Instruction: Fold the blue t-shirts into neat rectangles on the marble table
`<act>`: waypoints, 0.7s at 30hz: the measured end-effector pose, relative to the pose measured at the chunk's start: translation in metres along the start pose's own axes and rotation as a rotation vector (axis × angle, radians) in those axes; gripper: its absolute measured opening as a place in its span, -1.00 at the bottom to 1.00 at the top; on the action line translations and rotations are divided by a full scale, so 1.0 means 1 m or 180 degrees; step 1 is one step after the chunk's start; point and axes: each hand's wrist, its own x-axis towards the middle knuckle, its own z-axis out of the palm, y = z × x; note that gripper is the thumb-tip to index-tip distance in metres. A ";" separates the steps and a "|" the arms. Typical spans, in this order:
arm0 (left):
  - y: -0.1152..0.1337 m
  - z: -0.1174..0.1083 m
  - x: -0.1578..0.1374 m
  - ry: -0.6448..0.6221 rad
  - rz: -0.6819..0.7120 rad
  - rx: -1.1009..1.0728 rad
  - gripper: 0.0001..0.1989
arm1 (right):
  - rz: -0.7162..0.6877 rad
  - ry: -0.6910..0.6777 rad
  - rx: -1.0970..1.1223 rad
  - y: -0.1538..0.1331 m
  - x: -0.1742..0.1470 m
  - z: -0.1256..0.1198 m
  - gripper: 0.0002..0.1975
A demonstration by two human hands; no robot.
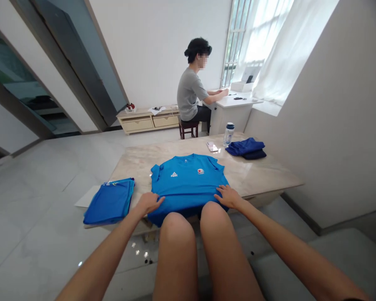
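A blue short-sleeved T-shirt (188,182) lies front up on the marble-topped table (134,159), collar away from me, with a white logo and a round badge on its chest. Its lower part hangs over the near edge toward my knees, and a crease runs across the middle. At the shirt's left side, my left hand (149,202) rests on the fabric with its fingers stretched out. My right hand (228,196) touches the opposite side, fingers spread on the cloth. Neither hand visibly grips the shirt.
Folded blue clothes (109,202) lie at the table's left end. Dark blue garments (246,147), a water bottle (228,134) and a phone (212,146) are at the far right. Beyond, a person (189,92) sits on a stool at a white desk (235,102).
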 end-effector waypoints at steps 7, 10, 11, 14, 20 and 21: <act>-0.011 -0.013 0.012 0.0435 -0.0061 -0.0342 -0.51 | 0.0721 0.0294 0.0416 0.050 0.025 -0.045 -0.65; -0.001 0.022 0.033 0.0886 0.0180 -0.0565 -0.48 | 0.0980 0.0513 0.0482 0.067 0.052 -0.037 -0.61; 0.002 0.035 0.041 0.1056 0.0303 -0.0575 -0.48 | 0.1064 0.0545 0.0490 0.070 0.061 -0.033 -0.59; 0.009 0.071 0.059 0.1516 0.0430 -0.0598 -0.43 | 0.1248 0.0621 0.0457 0.073 0.086 -0.017 -0.50; 0.007 0.091 0.071 0.1809 0.0259 -0.0730 -0.38 | 0.0724 0.1050 0.0303 0.069 0.114 -0.001 -0.47; 0.006 0.089 0.071 0.1806 0.0286 -0.0735 -0.37 | 0.0589 0.1037 0.0231 0.068 0.115 -0.003 -0.48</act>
